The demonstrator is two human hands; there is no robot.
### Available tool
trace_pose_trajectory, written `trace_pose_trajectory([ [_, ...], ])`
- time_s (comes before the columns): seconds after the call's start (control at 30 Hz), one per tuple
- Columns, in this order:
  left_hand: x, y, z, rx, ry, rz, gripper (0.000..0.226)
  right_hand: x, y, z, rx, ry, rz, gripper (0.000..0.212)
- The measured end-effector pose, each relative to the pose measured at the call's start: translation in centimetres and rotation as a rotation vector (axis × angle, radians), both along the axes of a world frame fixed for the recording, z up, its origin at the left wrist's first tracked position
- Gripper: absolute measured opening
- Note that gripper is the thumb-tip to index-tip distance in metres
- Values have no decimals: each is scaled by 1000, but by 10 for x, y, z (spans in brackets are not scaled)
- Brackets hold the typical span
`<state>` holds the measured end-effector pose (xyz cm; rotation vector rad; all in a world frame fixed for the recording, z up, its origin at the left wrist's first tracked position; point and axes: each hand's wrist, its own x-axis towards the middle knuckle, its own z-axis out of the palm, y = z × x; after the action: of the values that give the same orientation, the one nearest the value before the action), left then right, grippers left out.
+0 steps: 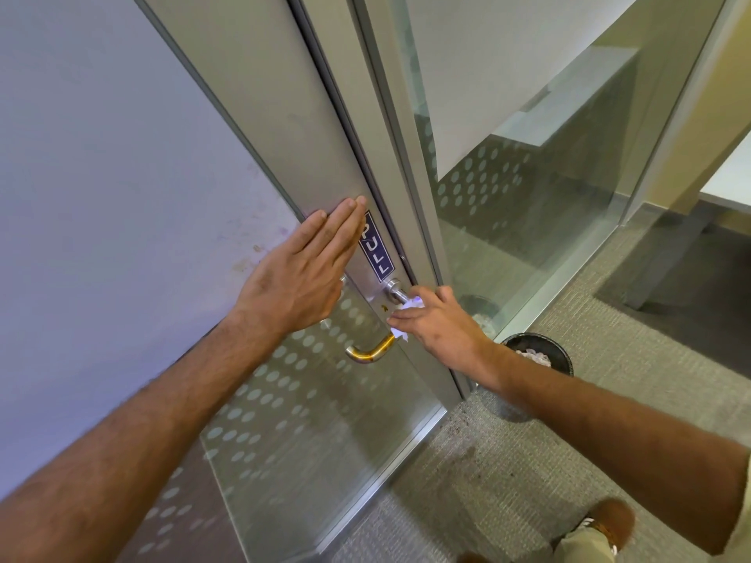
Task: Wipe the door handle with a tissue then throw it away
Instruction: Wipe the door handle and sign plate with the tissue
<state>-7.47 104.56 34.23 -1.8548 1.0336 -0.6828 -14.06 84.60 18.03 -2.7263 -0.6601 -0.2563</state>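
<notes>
The metal door handle (370, 353) is a curved bar on the frame of a glass door, with its upper end (396, 290) under a blue PULL sticker (377, 247). My right hand (441, 325) wraps the middle of the bar with a crumpled white tissue (412, 304) pressed against it. Bits of tissue show above and below my fingers. My left hand (302, 274) lies flat against the door frame, fingers straight and together, just left of the sticker, holding nothing.
A black waste bin (563, 353) with crumpled tissues inside stands on the carpet right of the door, behind my right wrist. Glass panels with frosted dots run to the right. A white wall is on the left. My shoe (607, 522) shows at the bottom right.
</notes>
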Motion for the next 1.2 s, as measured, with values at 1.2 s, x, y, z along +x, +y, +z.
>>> trace_pose_trajectory([
  [1.2,-3,-2,1,-6,-50,-19,84,3,106,29,298,425,-66,18],
])
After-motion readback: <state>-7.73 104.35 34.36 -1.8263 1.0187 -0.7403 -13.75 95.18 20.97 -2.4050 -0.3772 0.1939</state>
